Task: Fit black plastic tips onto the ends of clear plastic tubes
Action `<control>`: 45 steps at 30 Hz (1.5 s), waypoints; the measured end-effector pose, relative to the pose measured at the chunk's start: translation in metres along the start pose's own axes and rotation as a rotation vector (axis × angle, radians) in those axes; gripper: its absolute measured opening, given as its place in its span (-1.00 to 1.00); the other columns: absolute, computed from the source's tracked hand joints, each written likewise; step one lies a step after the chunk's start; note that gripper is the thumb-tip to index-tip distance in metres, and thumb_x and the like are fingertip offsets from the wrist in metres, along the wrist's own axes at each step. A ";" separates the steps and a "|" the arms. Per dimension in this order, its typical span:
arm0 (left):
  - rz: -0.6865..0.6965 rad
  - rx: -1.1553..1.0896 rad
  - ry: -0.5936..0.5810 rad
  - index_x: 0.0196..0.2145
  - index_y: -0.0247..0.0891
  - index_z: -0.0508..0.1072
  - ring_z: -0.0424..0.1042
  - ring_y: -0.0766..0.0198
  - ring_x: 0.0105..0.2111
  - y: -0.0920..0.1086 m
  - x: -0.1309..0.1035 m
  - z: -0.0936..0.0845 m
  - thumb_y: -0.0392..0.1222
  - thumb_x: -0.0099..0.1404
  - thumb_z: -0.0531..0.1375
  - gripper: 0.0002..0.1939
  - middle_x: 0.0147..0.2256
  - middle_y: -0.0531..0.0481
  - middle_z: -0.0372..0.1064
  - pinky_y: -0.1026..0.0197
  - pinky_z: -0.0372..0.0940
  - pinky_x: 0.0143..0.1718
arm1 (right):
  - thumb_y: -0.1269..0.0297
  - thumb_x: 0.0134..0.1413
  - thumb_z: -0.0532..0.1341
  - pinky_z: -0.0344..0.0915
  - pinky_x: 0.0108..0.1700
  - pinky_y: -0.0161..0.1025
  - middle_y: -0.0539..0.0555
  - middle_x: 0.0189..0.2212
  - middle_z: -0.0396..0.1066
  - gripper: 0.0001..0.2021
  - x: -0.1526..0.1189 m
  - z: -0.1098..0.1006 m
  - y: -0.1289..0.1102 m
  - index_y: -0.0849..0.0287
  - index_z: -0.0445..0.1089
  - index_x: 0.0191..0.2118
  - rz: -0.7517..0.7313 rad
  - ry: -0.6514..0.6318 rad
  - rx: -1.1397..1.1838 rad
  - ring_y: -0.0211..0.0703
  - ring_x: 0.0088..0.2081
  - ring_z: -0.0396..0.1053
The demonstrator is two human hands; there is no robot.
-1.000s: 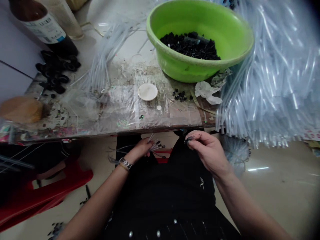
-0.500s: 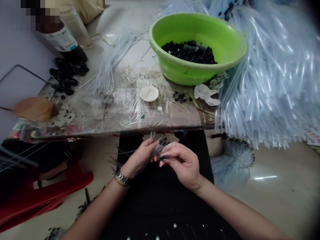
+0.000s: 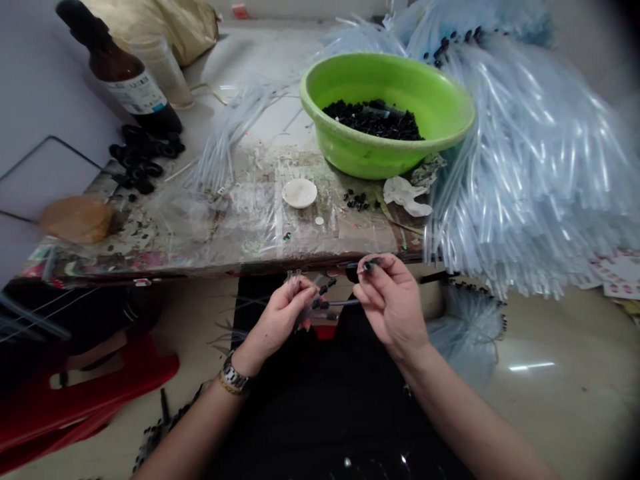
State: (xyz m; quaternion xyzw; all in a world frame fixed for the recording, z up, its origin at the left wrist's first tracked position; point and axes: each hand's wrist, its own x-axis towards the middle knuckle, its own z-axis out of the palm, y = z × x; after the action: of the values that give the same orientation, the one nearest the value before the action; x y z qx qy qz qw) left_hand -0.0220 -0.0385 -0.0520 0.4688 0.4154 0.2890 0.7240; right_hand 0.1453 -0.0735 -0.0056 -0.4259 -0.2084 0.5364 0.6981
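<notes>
My left hand (image 3: 283,313), with a watch on the wrist, is closed round a bunch of thin clear tubes (image 3: 295,279) in front of the table edge. Several tubes end in black tips (image 3: 323,305) that stick out to the right of the fingers. Higher and to the right, my right hand (image 3: 393,300) pinches a small black piece (image 3: 373,264) between thumb and fingers. Both hands are over my dark-clothed lap, a small gap apart.
On the table (image 3: 220,247) stand a green basin (image 3: 345,150) of black pieces, a white dish (image 3: 299,193), crumpled paper (image 3: 407,195) and a brown bottle (image 3: 133,87). Clear tubes (image 3: 525,167) are heaped at the right. A red stool (image 3: 125,373) is lower left.
My right hand has moved up and to the right, away from my left hand, with its fingers still pinched. My left hand has shifted slightly left, and the black tips are more exposed.
</notes>
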 end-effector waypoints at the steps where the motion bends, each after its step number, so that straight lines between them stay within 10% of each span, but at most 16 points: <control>1: 0.007 0.009 0.009 -0.33 -0.25 0.35 0.26 0.45 -0.60 0.001 -0.001 -0.001 -0.06 0.26 0.16 -0.81 -0.33 0.01 0.42 0.39 0.23 -0.64 | 0.32 -0.06 0.33 -0.12 -0.64 -0.40 -0.09 -0.47 0.41 -0.83 0.004 -0.001 -0.002 0.12 0.29 -0.45 0.026 0.017 0.013 -0.51 -0.70 -0.16; 15: 0.151 -0.060 0.152 -0.36 -0.22 0.29 0.21 0.42 -0.54 0.009 -0.005 -0.002 -0.08 0.23 0.18 -0.82 -0.49 0.12 0.19 0.40 0.23 -0.57 | 0.33 -0.12 0.35 -0.25 -0.65 -0.42 -0.10 -0.51 0.37 -0.79 0.006 0.002 0.011 0.15 0.26 -0.44 0.257 -0.015 0.156 -0.48 -0.67 -0.25; 35: 0.000 -0.059 -0.059 -0.36 -0.23 0.27 0.20 0.47 -0.65 -0.005 -0.003 0.021 -0.05 0.26 0.15 -0.80 -0.51 0.14 0.22 0.38 0.20 -0.63 | 0.31 -0.19 0.40 -0.01 -0.68 -0.53 -0.14 -0.51 0.35 -0.76 0.006 0.004 0.031 0.17 0.30 -0.44 0.345 0.100 0.209 -0.53 -0.68 -0.03; 45: 0.006 0.080 -0.083 -0.40 -0.25 0.24 0.17 0.54 -0.73 0.002 -0.005 0.017 -0.08 0.32 0.10 -0.79 -0.57 0.20 0.12 0.45 0.03 -0.72 | 0.36 -0.08 0.31 0.16 -0.45 -0.40 -0.10 -0.52 0.33 -0.91 0.011 -0.019 0.008 0.18 0.37 -0.48 0.042 -0.103 -0.578 -0.38 -0.50 0.20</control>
State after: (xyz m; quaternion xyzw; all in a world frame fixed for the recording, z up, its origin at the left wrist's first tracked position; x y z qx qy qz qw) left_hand -0.0097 -0.0494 -0.0445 0.5103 0.3949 0.2548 0.7202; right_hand 0.1589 -0.0704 -0.0243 -0.5835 -0.3787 0.4902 0.5252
